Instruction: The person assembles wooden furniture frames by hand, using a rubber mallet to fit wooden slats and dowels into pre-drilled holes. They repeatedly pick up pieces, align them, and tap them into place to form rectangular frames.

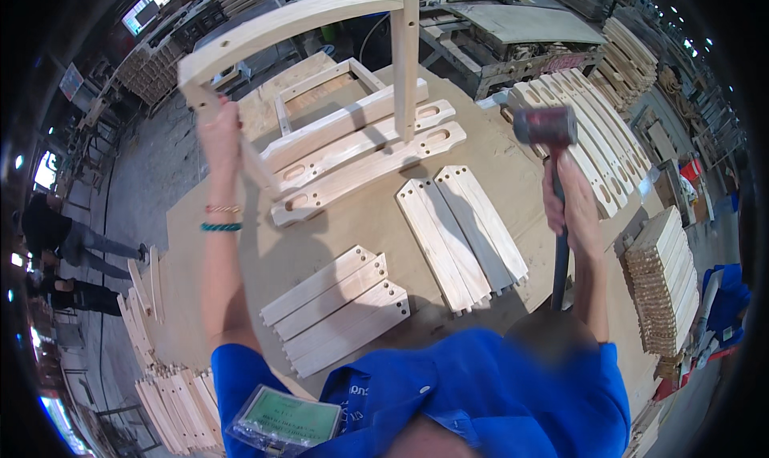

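Note:
My left hand is wrapped round the left leg of a pale wooden frame, which stands upright with a curved top rail and dark holes. My right hand grips the handle of a mallet, its dark reddish head raised over the right of the table and apart from the frame. Beneath the frame lie long wooden rails with oval slots near their ends. Nearer to me are two groups of flat pointed slats, one group at left and another at right, with holes by their tips.
The parts rest on a brown-covered worktable. A row of curved slotted boards lies at the right edge, above a stack of wooden pieces. More slats are piled at lower left. Another person is on the floor at far left.

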Demonstrator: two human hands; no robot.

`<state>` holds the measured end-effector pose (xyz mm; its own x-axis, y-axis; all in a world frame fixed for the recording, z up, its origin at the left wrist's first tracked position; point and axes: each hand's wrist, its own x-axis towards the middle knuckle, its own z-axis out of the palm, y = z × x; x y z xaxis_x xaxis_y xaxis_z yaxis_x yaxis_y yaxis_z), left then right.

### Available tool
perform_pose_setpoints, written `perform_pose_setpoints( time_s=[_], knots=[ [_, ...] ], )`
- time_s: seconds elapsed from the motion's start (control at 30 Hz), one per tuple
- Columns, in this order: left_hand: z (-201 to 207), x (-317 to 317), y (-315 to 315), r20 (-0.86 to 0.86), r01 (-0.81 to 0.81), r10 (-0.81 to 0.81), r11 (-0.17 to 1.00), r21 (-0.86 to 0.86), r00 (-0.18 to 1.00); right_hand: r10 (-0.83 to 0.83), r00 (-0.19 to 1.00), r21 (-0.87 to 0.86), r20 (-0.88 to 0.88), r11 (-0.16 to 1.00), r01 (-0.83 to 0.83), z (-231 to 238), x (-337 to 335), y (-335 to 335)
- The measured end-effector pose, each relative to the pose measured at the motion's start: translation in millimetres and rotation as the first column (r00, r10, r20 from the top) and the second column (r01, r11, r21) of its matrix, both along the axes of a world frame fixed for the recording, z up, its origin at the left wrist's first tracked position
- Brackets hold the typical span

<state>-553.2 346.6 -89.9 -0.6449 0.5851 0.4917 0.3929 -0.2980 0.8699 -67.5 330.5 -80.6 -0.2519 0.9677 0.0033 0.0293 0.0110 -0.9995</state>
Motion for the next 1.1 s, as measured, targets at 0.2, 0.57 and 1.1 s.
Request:
perform_pose_setpoints(
  time_s=[0.2, 0.57, 1.1],
  knots=[
    [-40, 28, 92, -0.019, 0.005, -0.004, 0.998, 0.068, 1.0, -0.207, 0.977, -0.207, 0.044, 0.955, 0.212, -38, 45, -19],
    [-49, 54, 101, -0.273, -0.034, 0.03, 0.999, -0.011, 0.962, -0.193, 0.974, -0.162, 0.119, 0.964, 0.211, -36, 48, 7],
    [-52, 53, 92, -0.309, -0.062, 0.062, 0.998, 0.01, 0.949, -0.016, 0.906, 0.38, 0.423, 0.911, -0.161, 32, -100, 231]
  ],
)
